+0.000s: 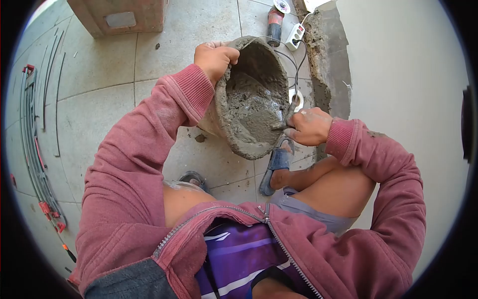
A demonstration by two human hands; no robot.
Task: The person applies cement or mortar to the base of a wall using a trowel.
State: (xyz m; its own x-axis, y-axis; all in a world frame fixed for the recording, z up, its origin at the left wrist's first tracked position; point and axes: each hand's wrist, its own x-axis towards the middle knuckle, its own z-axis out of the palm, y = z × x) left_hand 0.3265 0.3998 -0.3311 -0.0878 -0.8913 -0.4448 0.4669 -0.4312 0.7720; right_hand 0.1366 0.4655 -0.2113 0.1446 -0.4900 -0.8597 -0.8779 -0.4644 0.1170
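A mortar-crusted bucket tilts in front of me, its opening turned toward me, with wet grey mortar inside. My left hand is closed on the bucket's upper left rim. At the lower right rim is my right hand, its fingers closed round a mortar-covered tool, perhaps a trowel, whose blade is mostly hidden in the mortar. Both sleeves are pink, and the bucket hangs above the tiled floor, close to my sandalled feet.
An angle grinder and a white power strip with cables lie beyond the bucket. A dusty box stands at the upper left. Long metal rods and a red-ended tool lie left. A broken wall edge runs along the right.
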